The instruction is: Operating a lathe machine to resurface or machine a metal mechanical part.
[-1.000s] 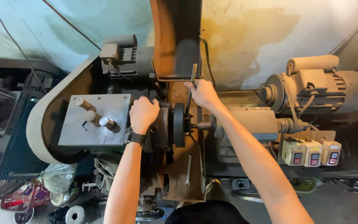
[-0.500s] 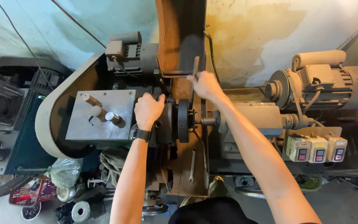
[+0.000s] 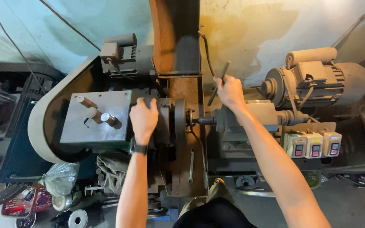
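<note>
Left hand [image 3: 143,118] is curled over the machine head [image 3: 159,122], beside the grey plate [image 3: 96,116]. Right hand [image 3: 230,90] is closed around the lever [image 3: 219,82], judged stiff, metal, best gripped mid-shaft; switches [image 3: 313,143] lie rightward.

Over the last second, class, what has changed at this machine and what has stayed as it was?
Little moved. The right hand keeps its grip on the dark lever, which looks tipped slightly further over. The left hand stays on the chuck. The disc and plate are unchanged; the camera shifted a little.
</note>
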